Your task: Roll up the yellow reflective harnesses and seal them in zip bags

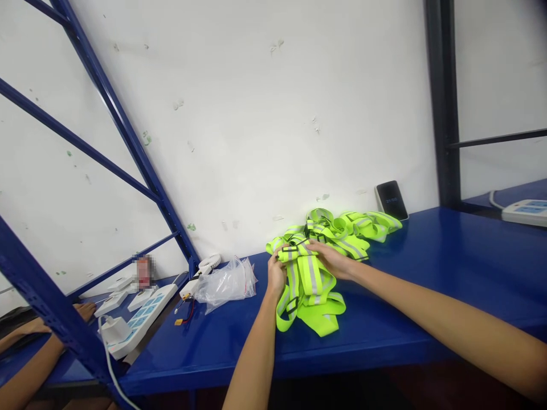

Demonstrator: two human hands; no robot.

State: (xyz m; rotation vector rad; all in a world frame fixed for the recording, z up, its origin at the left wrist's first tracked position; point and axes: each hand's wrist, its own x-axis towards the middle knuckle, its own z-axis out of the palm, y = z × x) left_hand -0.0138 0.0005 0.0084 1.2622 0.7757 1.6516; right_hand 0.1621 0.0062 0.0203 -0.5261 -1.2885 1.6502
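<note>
Both my hands grip a reflective strap harness, neon yellow-green with silver-grey stripes and black buckles. My left hand is closed around its left edge, beside a black buckle. From the right, my right hand pinches the upper part, its fingertips partly hidden by the folds. Loops of the harness hang down and lie on the blue table in front of my hands. Behind it, more tangled neon straps lie in a heap against the wall.
A phone leans on the wall behind the heap. To the left lie clear plastic bags, a small white fan and a wired connector. Beyond the blue shelf post are a power strip and another person's hands.
</note>
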